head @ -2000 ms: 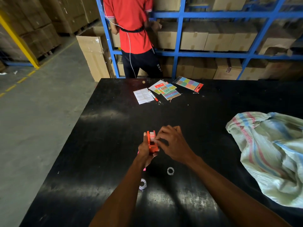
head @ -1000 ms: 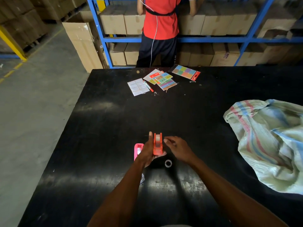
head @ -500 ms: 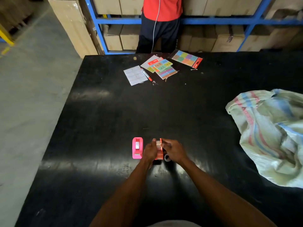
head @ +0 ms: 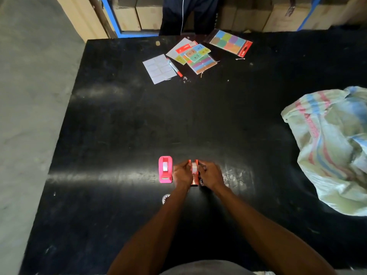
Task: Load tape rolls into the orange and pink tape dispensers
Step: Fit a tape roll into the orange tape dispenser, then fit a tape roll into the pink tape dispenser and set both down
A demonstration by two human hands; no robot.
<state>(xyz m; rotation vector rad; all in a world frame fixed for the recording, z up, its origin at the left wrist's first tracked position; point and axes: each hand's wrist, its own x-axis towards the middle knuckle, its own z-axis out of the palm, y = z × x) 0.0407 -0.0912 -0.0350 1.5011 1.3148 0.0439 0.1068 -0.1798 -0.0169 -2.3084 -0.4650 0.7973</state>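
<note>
The orange tape dispenser [head: 194, 181] stands on the black table [head: 119, 126] between my hands, with a pale tape roll [head: 194, 168] seated in its top. My left hand [head: 181, 173] grips its left side and my right hand [head: 211, 174] grips its right side, fingertips at the roll. The pink tape dispenser [head: 165, 169] stands just left of my left hand, untouched, with a whitish roll in it. One loose tape roll [head: 165, 198] lies on the table beside my left wrist. Another small roll [head: 201, 182] peeks out under my right hand.
A striped woven sack [head: 329, 147] fills the table's right side. Sticker sheets [head: 158, 68], a red marker [head: 174, 67] and coloured note packs [head: 230, 43] lie at the far edge. A person's legs [head: 186, 14] stand beyond it, by blue shelving with cartons.
The orange dispenser came down from the air onto the table, and both hands closed around it. The view tilted downward, so the pink dispenser now shows fully beside my left hand.
</note>
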